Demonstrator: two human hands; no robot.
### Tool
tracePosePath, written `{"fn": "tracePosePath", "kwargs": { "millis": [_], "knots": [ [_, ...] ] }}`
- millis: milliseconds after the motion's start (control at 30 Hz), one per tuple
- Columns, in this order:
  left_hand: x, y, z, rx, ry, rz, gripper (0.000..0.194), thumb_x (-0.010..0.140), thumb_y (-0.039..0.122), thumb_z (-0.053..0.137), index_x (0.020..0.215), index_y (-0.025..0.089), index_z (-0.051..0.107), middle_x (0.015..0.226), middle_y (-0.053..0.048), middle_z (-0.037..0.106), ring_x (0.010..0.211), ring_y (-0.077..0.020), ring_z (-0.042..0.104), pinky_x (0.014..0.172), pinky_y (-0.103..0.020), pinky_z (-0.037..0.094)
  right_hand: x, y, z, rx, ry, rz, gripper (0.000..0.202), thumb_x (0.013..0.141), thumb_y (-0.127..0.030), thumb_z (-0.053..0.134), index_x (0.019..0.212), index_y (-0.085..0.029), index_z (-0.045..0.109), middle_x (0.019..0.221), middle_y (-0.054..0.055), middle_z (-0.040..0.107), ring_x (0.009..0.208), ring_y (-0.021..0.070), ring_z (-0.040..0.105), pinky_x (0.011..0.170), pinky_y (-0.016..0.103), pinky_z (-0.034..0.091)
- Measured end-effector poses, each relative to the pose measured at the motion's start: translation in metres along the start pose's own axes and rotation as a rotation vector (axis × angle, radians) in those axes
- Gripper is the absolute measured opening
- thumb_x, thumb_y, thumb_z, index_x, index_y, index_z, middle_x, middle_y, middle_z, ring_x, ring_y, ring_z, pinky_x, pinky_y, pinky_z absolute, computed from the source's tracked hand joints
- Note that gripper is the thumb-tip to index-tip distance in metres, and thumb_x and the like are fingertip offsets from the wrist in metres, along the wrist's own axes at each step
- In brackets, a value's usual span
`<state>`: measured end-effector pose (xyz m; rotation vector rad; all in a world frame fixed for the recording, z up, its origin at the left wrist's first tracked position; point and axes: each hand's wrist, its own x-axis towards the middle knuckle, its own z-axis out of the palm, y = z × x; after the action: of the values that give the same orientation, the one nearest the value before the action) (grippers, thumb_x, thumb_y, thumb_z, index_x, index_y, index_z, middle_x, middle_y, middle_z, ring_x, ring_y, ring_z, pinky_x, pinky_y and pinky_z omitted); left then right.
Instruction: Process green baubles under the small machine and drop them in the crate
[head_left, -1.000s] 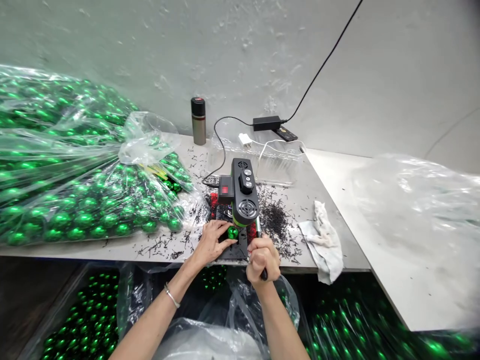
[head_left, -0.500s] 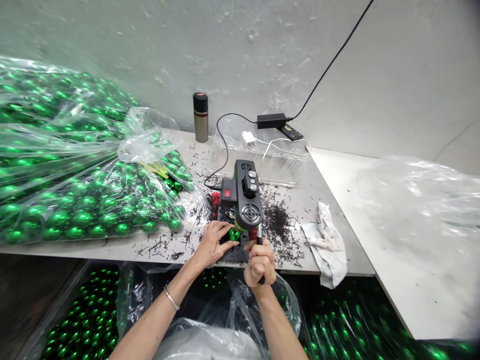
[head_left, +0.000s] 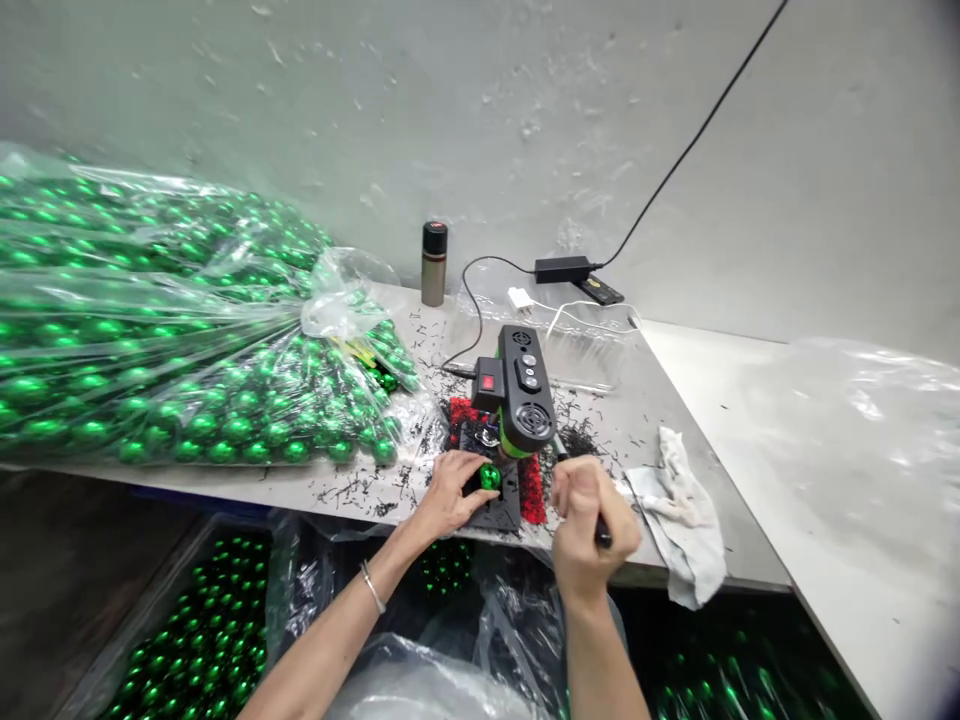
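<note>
My left hand (head_left: 448, 494) pinches a shiny green ball (head_left: 490, 477) between thumb and fingers, low over the black base plate (head_left: 496, 515) of a small machine. The machine's black upper body (head_left: 527, 385) has round vents and silver buttons and stands just beyond the ball. To the right, my right hand (head_left: 592, 510) is wrapped round the machine's black-gripped lever handle (head_left: 603, 532). Red mesh-like strips (head_left: 531, 490) lie on both sides of the base. Whether the ball touches the plate I cannot tell.
A large clear bag of green balls (head_left: 225, 400) fills the table's left side. Black shavings (head_left: 581, 440) litter the tabletop. A white cloth (head_left: 682, 520) hangs over the front edge. Behind are a bottle (head_left: 433, 265) and a power adapter (head_left: 562, 269). More green balls (head_left: 202, 620) sit below.
My right hand has swung the lever handle outward to the right, away from the base. My left hand still holds the green ball. The whole view has shifted slightly.
</note>
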<state>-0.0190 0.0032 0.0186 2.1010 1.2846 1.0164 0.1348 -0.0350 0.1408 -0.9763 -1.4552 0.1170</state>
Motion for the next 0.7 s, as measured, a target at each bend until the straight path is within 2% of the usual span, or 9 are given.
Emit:
{"fn": "tracePosePath", "kwargs": {
  "millis": [100,200,300,367,433,500,533,600,700],
  "knots": [
    [-0.028,0.011,-0.007,0.034,-0.026,0.083,0.038,0.090,0.040,0.068,0.122,0.019,0.065,0.115,-0.013,0.071,0.110,-0.0288,0.061,0.100,-0.049,0.042,0.008,-0.008,-0.004,0.029,-0.030,0.013,0.030,0.096,-0.012,0.046,0.067,-0.020,0.046,0.062,-0.002,0.049,0.056,0.0110,0.050,0.053,0.028,0.036],
    [-0.056,0.021,-0.010,0.103,-0.087,0.186,0.048,0.091,0.046,0.067,0.130,0.019,0.059,0.115,-0.014,0.070,0.112,-0.0298,0.060,0.101,-0.049,0.042,-0.003,-0.002,-0.001,0.062,-0.003,-0.040,0.030,0.095,-0.009,0.046,0.067,-0.020,0.045,0.063,-0.001,0.049,0.058,0.0119,0.050,0.054,0.029,0.037],
    [-0.054,0.016,-0.020,0.193,-0.034,0.202,0.058,0.089,0.056,0.065,0.133,0.020,0.057,0.120,-0.015,0.068,0.115,-0.0319,0.059,0.100,-0.050,0.044,-0.014,0.005,0.003,0.072,0.015,-0.074,0.031,0.093,-0.007,0.046,0.066,-0.021,0.044,0.063,-0.001,0.049,0.059,0.0126,0.050,0.054,0.029,0.037],
    [-0.031,0.002,-0.037,0.285,0.085,0.113,0.045,0.096,0.048,0.057,0.132,0.021,0.058,0.125,-0.015,0.065,0.116,-0.0313,0.058,0.100,-0.050,0.044,-0.018,0.007,0.004,0.076,0.018,-0.076,0.031,0.092,-0.007,0.047,0.065,-0.021,0.043,0.062,-0.001,0.048,0.059,0.0129,0.050,0.054,0.029,0.037],
    [0.004,-0.018,-0.059,0.411,0.192,-0.047,0.032,0.101,0.028,0.046,0.128,0.019,0.059,0.126,-0.015,0.063,0.118,-0.0307,0.056,0.100,-0.051,0.044,-0.019,0.008,0.004,0.077,0.014,-0.079,0.032,0.092,-0.007,0.047,0.064,-0.021,0.042,0.062,-0.001,0.048,0.058,0.0128,0.050,0.054,0.029,0.038],
    [0.043,-0.037,-0.082,0.524,0.137,-0.260,0.033,0.097,0.013,0.043,0.124,0.015,0.061,0.121,-0.017,0.062,0.114,-0.0300,0.057,0.096,-0.048,0.047,-0.020,0.009,0.004,0.081,0.013,-0.086,0.032,0.092,-0.006,0.046,0.064,-0.021,0.042,0.063,-0.001,0.049,0.058,0.0125,0.049,0.054,0.028,0.038],
    [0.060,-0.046,-0.090,0.540,0.118,-0.312,0.033,0.093,0.007,0.043,0.119,0.012,0.062,0.115,-0.018,0.063,0.108,-0.0301,0.058,0.092,-0.047,0.048,-0.021,0.010,0.004,0.084,0.014,-0.090,0.032,0.092,-0.006,0.046,0.064,-0.021,0.042,0.063,-0.001,0.049,0.058,0.0123,0.049,0.054,0.028,0.037],
    [0.088,-0.058,-0.101,0.544,0.074,-0.352,0.028,0.087,0.004,0.051,0.111,0.011,0.064,0.109,-0.017,0.064,0.103,-0.0294,0.061,0.090,-0.043,0.049,-0.022,0.010,0.005,0.086,0.018,-0.094,0.031,0.092,-0.005,0.045,0.065,-0.020,0.043,0.064,-0.001,0.049,0.059,0.0119,0.049,0.054,0.028,0.037],
    [0.109,-0.065,-0.100,0.513,0.019,-0.365,0.025,0.082,0.006,0.062,0.105,0.013,0.065,0.108,-0.016,0.065,0.105,-0.0295,0.062,0.090,-0.039,0.049,-0.022,0.010,0.006,0.084,0.021,-0.086,0.031,0.093,-0.005,0.044,0.066,-0.020,0.043,0.066,0.000,0.050,0.060,0.0117,0.049,0.054,0.027,0.037]
  ]
}}
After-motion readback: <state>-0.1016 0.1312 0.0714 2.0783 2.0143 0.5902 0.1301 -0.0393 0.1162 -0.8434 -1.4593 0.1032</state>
